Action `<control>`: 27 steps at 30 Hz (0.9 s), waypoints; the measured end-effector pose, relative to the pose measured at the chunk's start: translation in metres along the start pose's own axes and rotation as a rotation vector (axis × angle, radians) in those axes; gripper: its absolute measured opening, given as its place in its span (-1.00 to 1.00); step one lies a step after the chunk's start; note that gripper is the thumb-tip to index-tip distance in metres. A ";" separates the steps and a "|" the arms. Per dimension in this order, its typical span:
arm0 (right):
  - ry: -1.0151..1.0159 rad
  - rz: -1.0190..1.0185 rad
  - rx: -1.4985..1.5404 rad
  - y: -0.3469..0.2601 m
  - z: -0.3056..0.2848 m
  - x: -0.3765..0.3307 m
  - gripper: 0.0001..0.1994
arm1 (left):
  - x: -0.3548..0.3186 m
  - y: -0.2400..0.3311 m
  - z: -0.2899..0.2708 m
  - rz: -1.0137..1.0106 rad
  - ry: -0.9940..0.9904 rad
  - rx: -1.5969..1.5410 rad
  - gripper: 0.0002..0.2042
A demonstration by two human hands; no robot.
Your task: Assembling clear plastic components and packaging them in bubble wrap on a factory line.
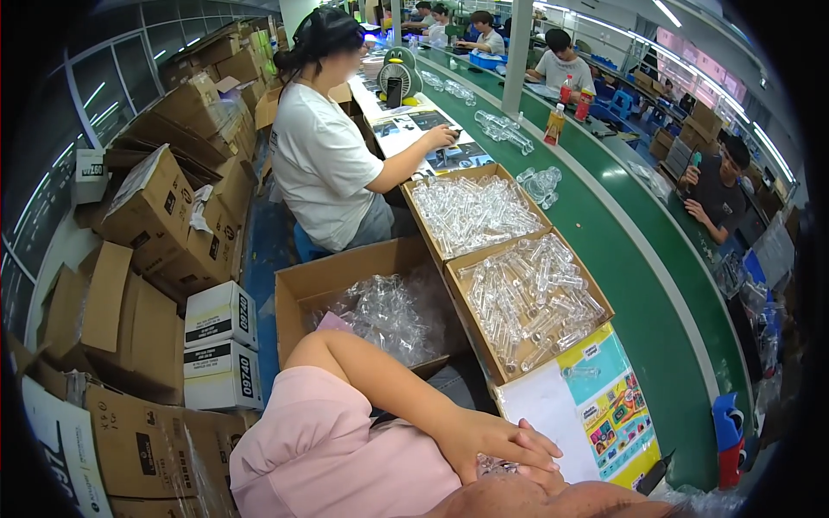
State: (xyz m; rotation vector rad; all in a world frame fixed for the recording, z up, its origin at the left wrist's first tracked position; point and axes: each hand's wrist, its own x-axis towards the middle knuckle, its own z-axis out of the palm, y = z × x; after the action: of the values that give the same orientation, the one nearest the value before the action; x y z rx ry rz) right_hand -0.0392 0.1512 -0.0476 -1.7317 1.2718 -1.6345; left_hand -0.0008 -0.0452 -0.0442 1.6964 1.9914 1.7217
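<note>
At the bottom, my left hand (492, 436) and my right hand (540, 486) meet in front of my body, their fingers closed over each other. Between them shows a bit of a clear plastic part (495, 465); most of it is hidden by the fingers. Just beyond my hands lies a white sheet of paper (537, 413) beside a colourful printed sheet (617, 423). One clear plastic tube (580, 372) rests on these sheets. Farther on, a shallow cardboard tray (474, 335) is filled with similar clear plastic tubes (537, 293).
A second tray (442, 243) of clear parts stands beyond, near a seated co-worker (324, 164). Left of the bench is an open carton (298, 293) holding clear plastic bags (389, 315). Stacked boxes (220, 375) line the left side. A green conveyor belt (643, 298) runs along the right.
</note>
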 end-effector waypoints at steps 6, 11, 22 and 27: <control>-0.012 -0.056 -0.040 -0.017 0.002 0.020 -0.40 | -0.003 -0.001 0.009 0.036 0.034 0.073 -0.08; 0.074 -0.006 -0.005 -0.016 0.006 0.009 -0.46 | -0.003 0.006 0.016 -0.052 0.058 0.144 -0.12; 0.130 -0.016 -0.031 -0.017 0.005 -0.011 -0.53 | 0.016 0.000 0.020 -0.008 0.003 0.145 -0.10; 0.267 -0.161 -0.166 -0.021 0.014 -0.019 -0.51 | 0.035 0.009 0.015 -0.040 -0.099 0.112 -0.05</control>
State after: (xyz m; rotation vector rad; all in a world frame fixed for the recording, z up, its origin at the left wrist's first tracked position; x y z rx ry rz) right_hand -0.0171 0.1730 -0.0435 -1.7978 1.4572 -1.9548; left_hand -0.0002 -0.0126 -0.0232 1.7238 2.0987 1.5091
